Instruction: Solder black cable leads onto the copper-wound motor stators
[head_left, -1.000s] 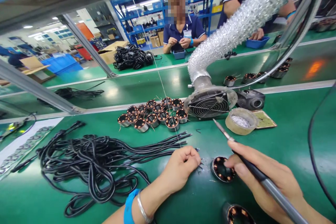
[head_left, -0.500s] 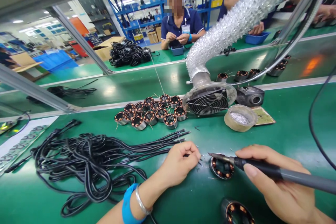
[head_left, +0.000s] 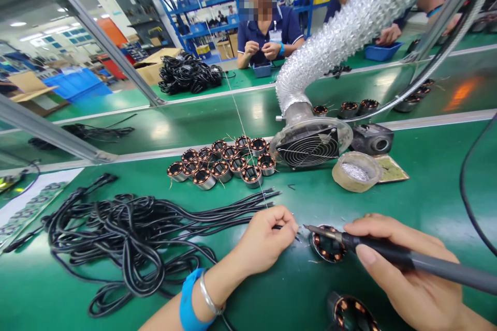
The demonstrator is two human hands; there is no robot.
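Factory workshop, clearly | soldering iron (head_left: 388,251) over a green workbench (head_left: 435,201) | copper-wound rings (head_left: 225,176) massed | silver duct (head_left: 330,57) slanting down | blue shelving (head_left: 225,27) behind, badged co-worker (head_left: 248,31) opposite

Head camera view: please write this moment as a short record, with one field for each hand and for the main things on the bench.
Left hand: pinching a dark wire
Right hand: holding a soldering iron, tip toward the left hand
Near ring: copper-wound, partly hidden by the iron
Second ring: cut off by the bottom edge
Ring group: left of the fan
Cables: black, loosely heaped
Tub: round, holding silvery bits
Tip contact: cannot tell
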